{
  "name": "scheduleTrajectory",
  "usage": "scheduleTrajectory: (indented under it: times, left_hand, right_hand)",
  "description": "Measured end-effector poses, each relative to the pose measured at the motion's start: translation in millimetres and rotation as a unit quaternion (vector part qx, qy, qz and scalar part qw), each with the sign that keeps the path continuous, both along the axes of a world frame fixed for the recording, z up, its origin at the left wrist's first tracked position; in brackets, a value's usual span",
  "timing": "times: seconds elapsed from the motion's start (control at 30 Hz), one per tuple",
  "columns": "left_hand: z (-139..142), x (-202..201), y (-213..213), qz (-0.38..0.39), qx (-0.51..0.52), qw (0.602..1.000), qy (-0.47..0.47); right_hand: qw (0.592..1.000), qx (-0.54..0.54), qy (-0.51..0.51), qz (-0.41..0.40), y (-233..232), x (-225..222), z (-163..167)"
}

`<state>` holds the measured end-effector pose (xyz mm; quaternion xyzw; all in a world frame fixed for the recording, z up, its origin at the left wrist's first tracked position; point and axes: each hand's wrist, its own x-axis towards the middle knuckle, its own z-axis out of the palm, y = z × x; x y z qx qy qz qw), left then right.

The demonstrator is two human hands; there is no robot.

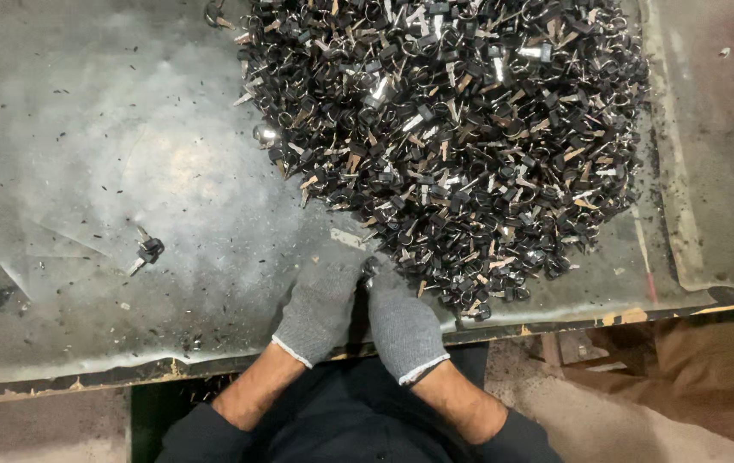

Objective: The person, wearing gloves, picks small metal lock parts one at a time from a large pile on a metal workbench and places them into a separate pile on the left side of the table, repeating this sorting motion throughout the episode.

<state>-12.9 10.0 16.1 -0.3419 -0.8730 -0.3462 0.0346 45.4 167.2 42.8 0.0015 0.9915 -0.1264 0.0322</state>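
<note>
At the near edge of the surface (84, 129), about midway along it, the two gloved hands lie side by side with the backs up. The left hand (320, 304) and the right hand (403, 326) wear grey knit gloves; the fingers reach away from the person toward the foot of the pile of keys (452, 129). The fingertips are bunched close together where the two hands meet, right at the pile's nearest fringe, and something small seems pinched there, but whether either hand is clamped on a key cannot be told, since the fingers hide it.

The pile is a broad heap of small keys with black heads and rings and metal blades. It fills the far right part of the surface, from the far edge down nearly to the near edge just right of the right hand. The keys lie jumbled, with blades pointing every way, so the heap has no common direction.

One single key (146, 252) lies alone on the left half of the surface, well apart from the pile and from the left hand. Its long axis runs on a slant, black head toward the far right, blade toward the near left corner.
</note>
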Motion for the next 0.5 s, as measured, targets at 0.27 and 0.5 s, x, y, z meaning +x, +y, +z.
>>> scheduleTrajectory:
  times: [0.27, 0.5]
  left_hand:
    - [-1, 0, -1, 0.011, 0.011, 1.0, -0.004]
    - [-1, -2, 1, 0.01, 0.02, 1.0, -0.013]
  right_hand:
    - [0.979, -0.093, -0.176, -0.035, 15, -7, 18]
    - [0.982, -0.122, -0.134, -0.05, 6, -9, 6]
